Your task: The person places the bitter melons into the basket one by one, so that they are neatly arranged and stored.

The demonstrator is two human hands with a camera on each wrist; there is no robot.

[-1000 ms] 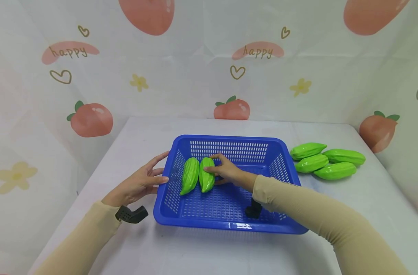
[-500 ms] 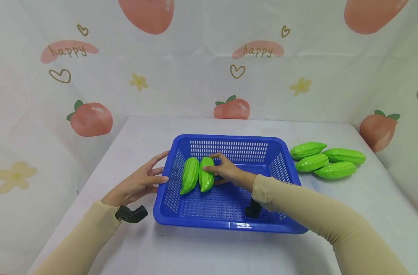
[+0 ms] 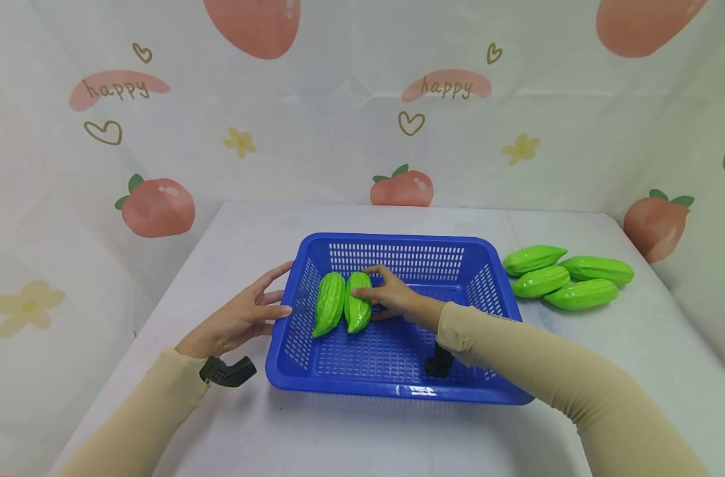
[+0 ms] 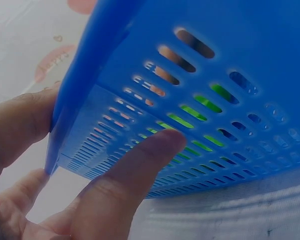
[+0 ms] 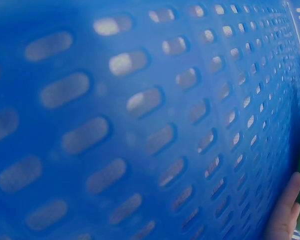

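A blue plastic basket [image 3: 398,393] with slotted walls stands on the table. Inside, towards its left wall, two bright green ridged bitter melons lie side by side. My right hand [image 3: 395,295] reaches in and grips the right-hand bitter melon [image 3: 358,318] from its right side, thumb over the top. The other bitter melon [image 3: 329,305] lies just left of it. Outside the basket, my left hand [image 3: 243,317] rests against the left side. In the left wrist view its thumb [image 4: 140,175] presses the slotted outer wall, while other fingers touch the rim. The right wrist view shows mostly basket mesh.
Several more bitter melons [image 3: 582,295] lie grouped on the white table [image 3: 655,371], right of the basket. A printed cloth backdrop [image 3: 321,172] hangs behind and at both sides. Dark devices are strapped to both wrists; the right one [image 3: 439,363] sits low inside the basket.
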